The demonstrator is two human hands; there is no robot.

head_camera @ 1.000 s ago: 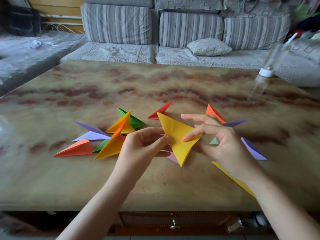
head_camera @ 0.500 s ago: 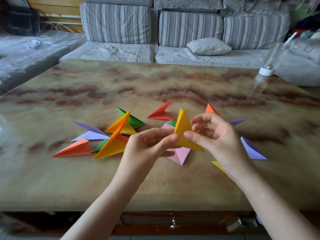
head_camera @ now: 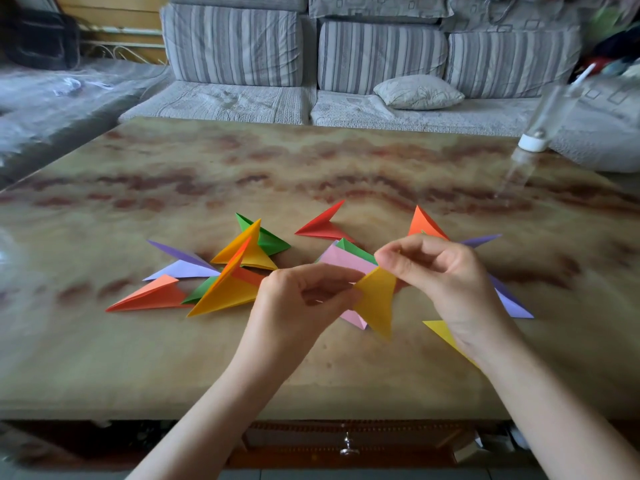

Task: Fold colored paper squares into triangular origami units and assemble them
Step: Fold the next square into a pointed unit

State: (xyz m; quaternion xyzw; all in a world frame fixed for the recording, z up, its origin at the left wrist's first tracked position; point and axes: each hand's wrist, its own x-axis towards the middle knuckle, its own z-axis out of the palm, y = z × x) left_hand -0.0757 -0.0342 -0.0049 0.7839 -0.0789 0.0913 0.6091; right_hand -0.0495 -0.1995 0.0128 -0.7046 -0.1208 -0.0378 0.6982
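Observation:
A folded yellow paper triangle (head_camera: 375, 299) hangs point-down above the table, pinched at its left corner by my left hand (head_camera: 298, 299) and at its top right corner by my right hand (head_camera: 446, 282). Under it lies a pink unit (head_camera: 341, 259) with a green one (head_camera: 356, 249) on it. To the left sits a cluster of folded units: yellow (head_camera: 225, 289), orange (head_camera: 149, 297), purple (head_camera: 187, 266) and green (head_camera: 268, 237). A red unit (head_camera: 322, 225) lies behind. By my right hand lie an orange unit (head_camera: 424, 223), a purple one (head_camera: 512, 301) and a flat yellow piece (head_camera: 445, 332).
The marbled table (head_camera: 311, 168) stretches wide; its near edge lies under my forearms. A clear bottle with a white cap (head_camera: 533, 140) stands upside down at the far right edge. A striped grey sofa (head_camera: 346, 57) with a cushion (head_camera: 417, 91) sits behind the table.
The yellow triangle has been turned over between my hands, from pointing up to hanging point-down. My right hand has shifted its pinch to the top corner. The pink and green units underneath show more.

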